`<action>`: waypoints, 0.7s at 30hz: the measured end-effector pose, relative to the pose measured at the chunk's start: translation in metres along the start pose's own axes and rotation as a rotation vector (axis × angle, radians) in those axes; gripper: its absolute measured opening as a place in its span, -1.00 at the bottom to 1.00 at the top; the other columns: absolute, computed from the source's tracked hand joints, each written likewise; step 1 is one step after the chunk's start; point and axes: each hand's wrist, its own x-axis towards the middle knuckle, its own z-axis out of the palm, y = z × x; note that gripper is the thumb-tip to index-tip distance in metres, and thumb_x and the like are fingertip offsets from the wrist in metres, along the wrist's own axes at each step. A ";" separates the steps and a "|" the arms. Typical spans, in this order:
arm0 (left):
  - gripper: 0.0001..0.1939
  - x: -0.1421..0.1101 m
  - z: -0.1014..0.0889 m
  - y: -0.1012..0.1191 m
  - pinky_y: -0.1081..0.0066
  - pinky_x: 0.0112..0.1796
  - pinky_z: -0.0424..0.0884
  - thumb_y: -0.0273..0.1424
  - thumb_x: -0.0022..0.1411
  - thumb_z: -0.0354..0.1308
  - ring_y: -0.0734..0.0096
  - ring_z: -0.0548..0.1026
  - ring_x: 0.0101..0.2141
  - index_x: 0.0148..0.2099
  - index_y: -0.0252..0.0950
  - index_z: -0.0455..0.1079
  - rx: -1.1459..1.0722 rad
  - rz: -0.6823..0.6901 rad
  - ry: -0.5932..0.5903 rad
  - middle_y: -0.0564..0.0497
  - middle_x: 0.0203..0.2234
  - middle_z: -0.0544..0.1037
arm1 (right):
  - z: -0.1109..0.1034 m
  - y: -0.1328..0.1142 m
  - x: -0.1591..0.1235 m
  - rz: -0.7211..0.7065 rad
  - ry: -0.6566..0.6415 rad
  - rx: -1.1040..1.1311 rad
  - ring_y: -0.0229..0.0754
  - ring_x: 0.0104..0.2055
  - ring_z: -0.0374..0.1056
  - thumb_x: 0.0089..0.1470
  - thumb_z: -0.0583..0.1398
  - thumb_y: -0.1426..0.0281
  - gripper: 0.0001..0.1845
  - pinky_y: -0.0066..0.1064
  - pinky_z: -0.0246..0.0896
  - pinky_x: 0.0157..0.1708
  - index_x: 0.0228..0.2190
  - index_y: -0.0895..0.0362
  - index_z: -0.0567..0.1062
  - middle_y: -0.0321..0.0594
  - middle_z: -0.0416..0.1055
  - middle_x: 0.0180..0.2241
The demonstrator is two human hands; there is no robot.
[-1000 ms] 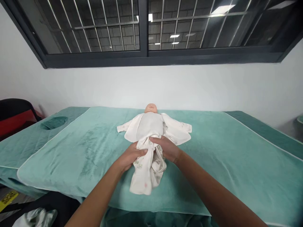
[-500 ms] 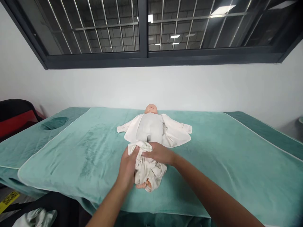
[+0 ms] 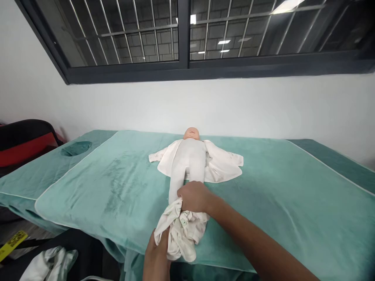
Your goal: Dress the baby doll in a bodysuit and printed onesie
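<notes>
A baby doll with a cloth-white body lies on its back, head toward the wall. An open white baby jacket is spread beneath its torso, sleeves out to both sides. Printed white baby trousers are bunched around the doll's lower legs, hiding the feet. At the near edge, my left hand is closed on a fold of the trousers. My right hand is curled over the doll's leg at the trousers' upper edge, gripping the cloth; its fingertips are mostly hidden.
The doll lies on a bed with a green plush cover, which has a round hole at left. Behind it are a white wall and a barred window. A red and black chair stands at left; crumpled cloth lies lower left.
The trousers have slid from the doll's waist down to its lower legs, uncovering the white legs. My left hand has moved toward the near edge; my right hand has moved slightly nearer. The view shifted slightly.
</notes>
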 end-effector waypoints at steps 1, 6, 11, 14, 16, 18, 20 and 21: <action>-0.54 0.002 -0.002 -0.002 0.20 -0.15 0.47 -0.09 0.20 0.07 0.07 0.56 -0.16 0.07 -0.19 0.44 0.006 -0.007 0.008 -0.11 -0.19 0.61 | 0.001 0.001 -0.001 -0.009 0.016 0.017 -0.14 -0.44 0.37 -0.13 0.18 0.31 -0.86 -0.43 -0.06 -0.53 -0.56 0.12 0.47 -0.19 0.48 -0.50; -0.56 0.015 0.004 0.002 0.14 -0.21 0.47 -0.12 0.06 0.22 0.01 0.57 -0.24 -0.09 -0.30 0.51 0.020 -0.071 0.060 -0.14 -0.36 0.63 | 0.008 0.013 -0.006 -0.023 0.105 0.202 -0.20 -0.41 0.35 -0.04 0.18 0.23 -0.79 -0.43 -0.07 -0.51 -0.52 0.12 0.47 -0.24 0.50 -0.45; -0.55 0.028 0.010 0.022 0.22 -0.19 0.45 -0.20 0.04 0.21 0.11 0.55 -0.26 -0.06 -0.37 0.47 0.008 0.024 0.044 -0.11 -0.35 0.60 | 0.007 0.024 -0.014 -0.106 0.070 0.518 -0.19 -0.35 0.34 -0.07 0.27 0.12 -0.68 -0.46 0.02 -0.45 -0.49 0.15 0.47 -0.27 0.47 -0.43; -0.64 0.037 0.009 0.036 0.31 -0.26 0.43 -0.26 0.06 0.15 0.22 0.51 -0.31 -0.12 -0.34 0.45 0.076 0.156 -0.029 -0.05 -0.35 0.57 | 0.004 0.030 -0.019 -0.103 0.014 0.685 -0.17 -0.32 0.34 -0.09 0.28 0.09 -0.64 -0.47 0.08 -0.43 -0.43 0.15 0.47 -0.29 0.46 -0.40; -0.79 0.047 0.008 0.045 0.39 -0.35 0.38 -0.30 0.04 0.13 0.30 0.46 -0.39 -0.29 -0.32 0.43 0.148 0.235 -0.071 0.02 -0.45 0.52 | 0.002 0.032 -0.022 -0.081 -0.004 0.738 -0.14 -0.28 0.35 -0.11 0.30 0.11 -0.63 -0.45 0.12 -0.39 -0.36 0.14 0.49 -0.29 0.47 -0.35; -0.87 0.061 0.006 0.053 0.44 -0.41 0.32 -0.33 0.02 0.13 0.38 0.39 -0.45 -0.42 -0.29 0.36 0.202 0.277 -0.100 0.08 -0.54 0.45 | 0.001 0.033 -0.023 -0.083 -0.025 0.800 -0.08 -0.21 0.37 -0.12 0.32 0.17 -0.61 -0.40 0.18 -0.32 -0.24 0.11 0.51 -0.27 0.49 -0.25; -0.87 0.077 0.004 0.062 0.45 -0.43 0.27 -0.32 0.03 0.12 0.41 0.33 -0.49 -0.45 -0.28 0.31 0.252 0.312 -0.120 0.11 -0.57 0.40 | -0.001 0.031 -0.024 -0.104 -0.052 0.863 -0.03 -0.13 0.38 -0.13 0.33 0.25 -0.53 -0.33 0.22 -0.22 -0.12 0.07 0.49 -0.24 0.49 -0.15; -0.86 0.086 0.004 0.067 0.46 -0.43 0.26 -0.32 0.03 0.12 0.42 0.32 -0.49 -0.46 -0.28 0.30 0.281 0.335 -0.132 0.11 -0.58 0.38 | -0.001 0.030 -0.024 -0.113 -0.059 0.883 -0.01 -0.10 0.38 -0.14 0.33 0.28 -0.49 -0.31 0.23 -0.19 -0.08 0.06 0.48 -0.23 0.49 -0.12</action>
